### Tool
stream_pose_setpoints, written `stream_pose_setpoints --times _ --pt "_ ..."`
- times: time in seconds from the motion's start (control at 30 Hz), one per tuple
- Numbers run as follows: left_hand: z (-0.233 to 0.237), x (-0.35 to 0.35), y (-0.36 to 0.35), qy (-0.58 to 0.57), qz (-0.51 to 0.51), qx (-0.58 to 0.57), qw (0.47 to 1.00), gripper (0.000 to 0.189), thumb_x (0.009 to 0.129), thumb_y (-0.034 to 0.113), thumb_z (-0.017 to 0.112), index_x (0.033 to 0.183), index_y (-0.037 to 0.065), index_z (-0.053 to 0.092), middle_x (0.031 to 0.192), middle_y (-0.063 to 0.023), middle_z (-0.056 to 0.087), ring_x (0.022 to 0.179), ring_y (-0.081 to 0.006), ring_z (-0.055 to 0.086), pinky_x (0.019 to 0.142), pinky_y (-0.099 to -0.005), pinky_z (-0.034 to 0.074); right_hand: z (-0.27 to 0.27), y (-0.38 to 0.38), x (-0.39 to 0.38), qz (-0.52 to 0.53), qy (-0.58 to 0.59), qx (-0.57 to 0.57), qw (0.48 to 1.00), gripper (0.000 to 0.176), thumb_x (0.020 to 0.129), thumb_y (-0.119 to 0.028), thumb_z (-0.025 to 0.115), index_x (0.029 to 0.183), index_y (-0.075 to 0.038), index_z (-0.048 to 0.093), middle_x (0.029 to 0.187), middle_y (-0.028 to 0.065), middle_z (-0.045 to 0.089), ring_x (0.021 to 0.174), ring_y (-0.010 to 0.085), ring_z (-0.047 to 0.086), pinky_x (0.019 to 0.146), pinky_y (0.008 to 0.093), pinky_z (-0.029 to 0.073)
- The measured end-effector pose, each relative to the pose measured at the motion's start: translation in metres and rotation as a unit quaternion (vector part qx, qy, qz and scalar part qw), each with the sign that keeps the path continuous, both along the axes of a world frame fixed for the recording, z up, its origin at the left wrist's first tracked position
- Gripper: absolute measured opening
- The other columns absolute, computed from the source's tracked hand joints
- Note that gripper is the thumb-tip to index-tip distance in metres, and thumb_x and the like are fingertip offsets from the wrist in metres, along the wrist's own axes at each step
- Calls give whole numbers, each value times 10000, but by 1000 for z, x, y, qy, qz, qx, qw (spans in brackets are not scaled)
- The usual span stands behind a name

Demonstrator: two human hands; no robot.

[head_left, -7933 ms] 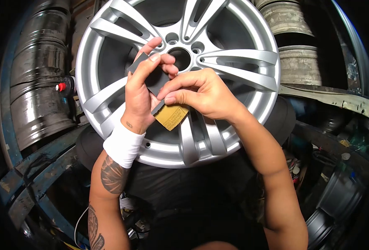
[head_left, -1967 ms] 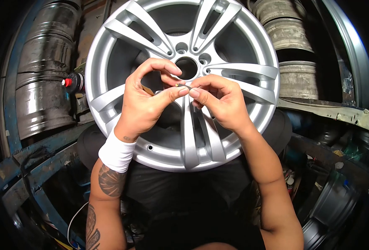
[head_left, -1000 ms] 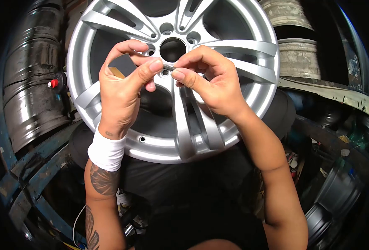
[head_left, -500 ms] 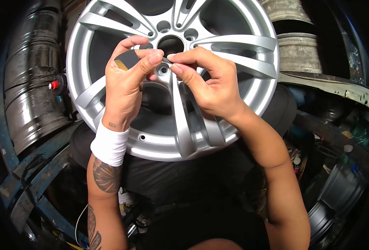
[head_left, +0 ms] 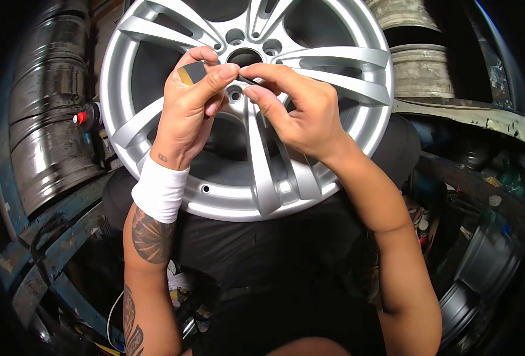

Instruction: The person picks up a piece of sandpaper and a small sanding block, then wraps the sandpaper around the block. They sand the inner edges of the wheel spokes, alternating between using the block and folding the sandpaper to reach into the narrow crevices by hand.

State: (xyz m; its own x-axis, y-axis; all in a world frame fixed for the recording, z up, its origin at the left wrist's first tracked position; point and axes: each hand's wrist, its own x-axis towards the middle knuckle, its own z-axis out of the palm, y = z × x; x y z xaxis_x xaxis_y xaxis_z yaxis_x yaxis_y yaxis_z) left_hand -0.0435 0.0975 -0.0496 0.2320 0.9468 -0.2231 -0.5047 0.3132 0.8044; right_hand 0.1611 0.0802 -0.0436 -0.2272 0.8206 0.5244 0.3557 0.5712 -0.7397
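Observation:
A silver alloy wheel (head_left: 263, 199) lies under my hands, its spokes facing up. Over its hub, my left hand (head_left: 198, 89) pinches a thin dark strip between thumb and fingers. A folded piece, dark grey with a yellowish side (head_left: 192, 73), shows behind the left thumb; whether it is part of the strip I cannot tell. My right hand (head_left: 301, 107) holds the strip's other end at its fingertips, just right of the left thumb. A white band is round my left wrist.
Stacked dark metal wheels (head_left: 54, 118) stand at the left, beside a bottle with a red cap (head_left: 82, 118). Worn wheels (head_left: 422, 70) are at the upper right. More grey rims (head_left: 489, 252) lie at the lower right. Blue metal framing (head_left: 75, 243) runs along the left.
The left hand has moved slightly right and turned, showing more of the folded piece. The right thumb and forefinger are a little further apart. The wheel appears slightly higher in view.

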Motion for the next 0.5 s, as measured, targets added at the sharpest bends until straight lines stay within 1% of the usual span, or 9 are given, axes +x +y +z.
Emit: stream_pose_setpoints --times 0.03,0.07,0.17,0.3,0.33,0.37,0.43,0.47,0.5 --pt "0 0 0 -4 -5 4 1000 366 953 99 858 1215 84 604 894 14 681 566 -29 477 595 -223 376 0 -1 0 8 21 -27 999 218 953 -94 802 1164 -47 774 935 88 792 731 227 761 671 327 578" --pt "1 0 0 -8 -9 8 1000 349 953 102 860 1198 90 612 894 19 673 567 -28 477 595 -222 375 1 -1 -1 22 63 -68 995 229 971 -69 788 1196 -29 775 940 101 806 779 178 784 693 290 588" --pt "4 0 -3 -14 -8 38 999 317 952 103 861 1165 93 626 900 26 663 567 -27 475 591 -222 371 -3 -4 -2 31 129 -134 982 228 984 -65 782 1207 -20 778 938 114 817 814 154 792 713 274 596" --pt "9 3 -12 20 -25 59 998 312 938 105 867 1149 69 639 905 -5 720 606 -21 538 537 -206 397 7 -28 -1 -4 128 -144 981 181 993 -14 748 1168 14 784 906 110 812 805 145 790 718 272 601" --pt "18 8 -18 71 -29 56 995 329 930 106 869 1170 45 652 930 -33 768 631 -23 568 527 -197 418 11 -38 1 -21 123 -150 981 169 990 11 734 1150 32 782 896 117 808 797 147 787 715 273 600" --pt "19 11 -22 105 -42 76 991 387 925 95 871 1241 22 659 952 -42 791 670 -24 599 560 -193 442 13 -50 5 -39 118 -155 980 165 996 20 728 1151 42 779 902 122 807 796 150 784 714 270 599" --pt "19 21 -32 116 -84 106 984 495 916 124 887 1343 36 654 945 -36 798 712 -44 647 607 -190 471 17 -77 12 -83 126 -187 971 168 1001 28 721 1156 45 780 911 120 807 800 147 780 714 267 600" --pt "25 21 -36 109 -124 69 984 520 887 106 904 1346 37 670 936 -34 797 777 -38 676 646 -189 492 20 -91 17 -103 111 -201 968 169 1002 29 720 1159 45 780 914 120 805 797 144 778 712 265 600" --pt "19 28 -40 90 -150 50 983 526 865 67 906 1337 39 675 936 -29 794 782 -31 673 643 -188 485 22 -105 21 -123 95 -215 964 170 1004 29 720 1163 44 780 916 120 804 794 140 775 710 264 600"
